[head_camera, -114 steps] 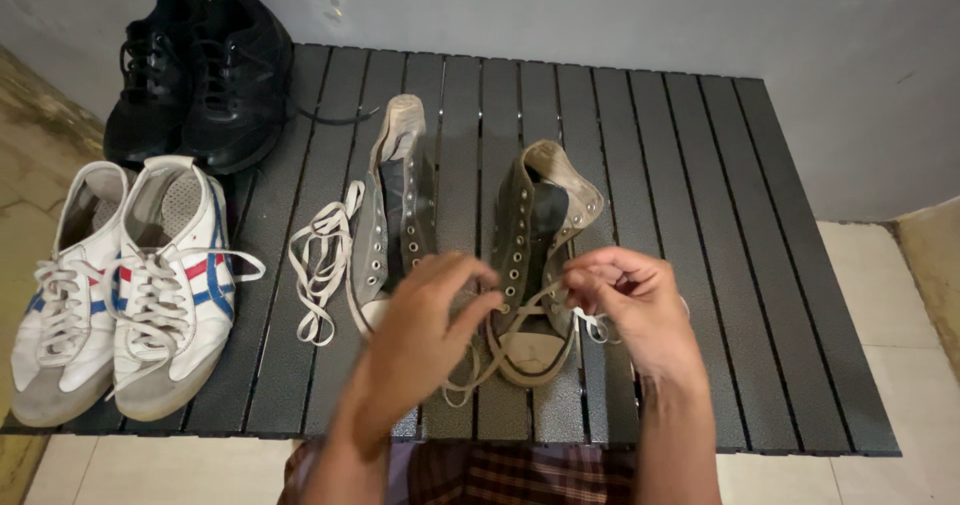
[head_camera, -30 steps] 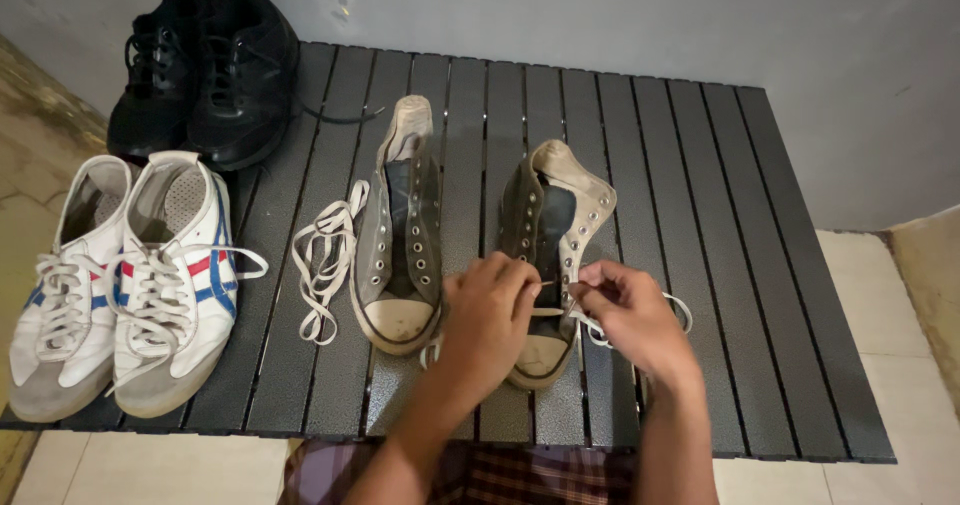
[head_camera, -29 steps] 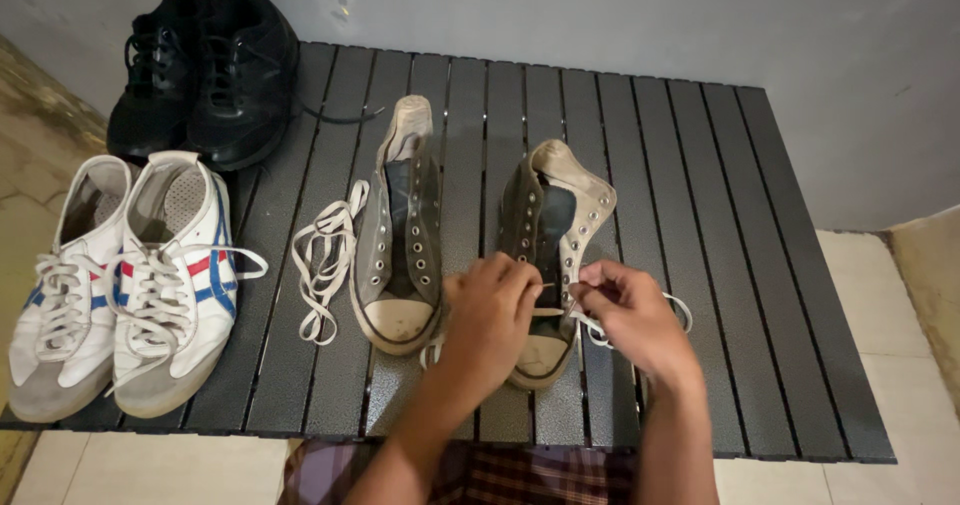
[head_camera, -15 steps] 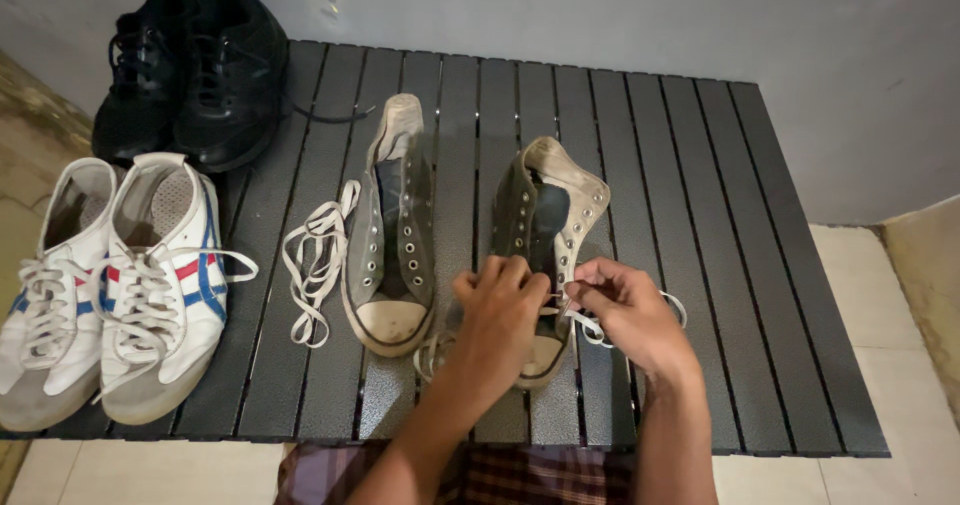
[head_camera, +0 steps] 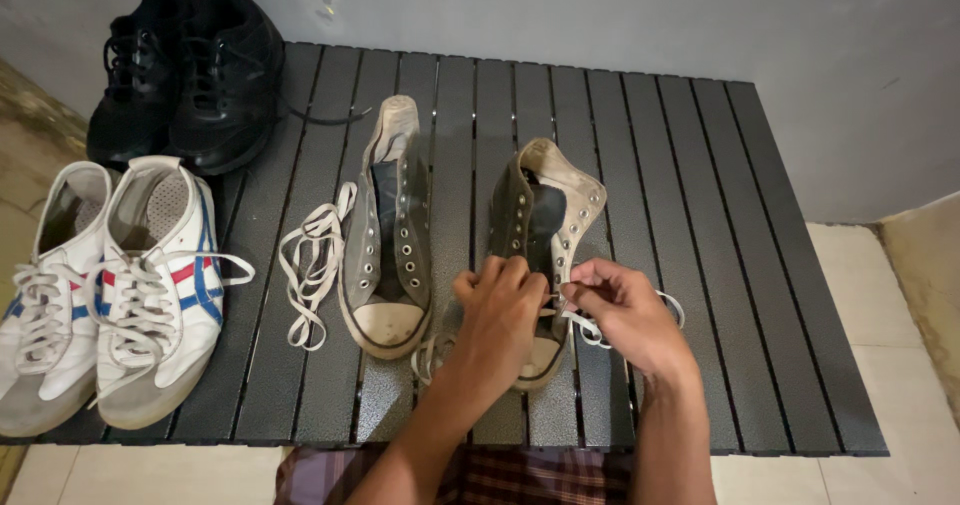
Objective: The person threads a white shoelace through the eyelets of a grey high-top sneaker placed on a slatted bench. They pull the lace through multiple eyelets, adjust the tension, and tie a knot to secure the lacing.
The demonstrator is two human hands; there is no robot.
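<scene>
Both hands crowd the toe of the right grey high-top (head_camera: 545,215): left hand (head_camera: 500,315) covers the toe, right hand (head_camera: 625,310) just beside it at 3 o'clock. Lace (head_camera: 590,325) trails under the right hand. Second grey high-top (head_camera: 390,235) stands close at 9 o'clock, narrow gap between the pair. Loose lace (head_camera: 312,265) lies further left, then white sneakers (head_camera: 110,285); black shoes (head_camera: 185,70) at 10 o'clock. Slatted table (head_camera: 720,265) bare from 1 to 4 o'clock. Wall (head_camera: 600,10) closes off 12 o'clock.
</scene>
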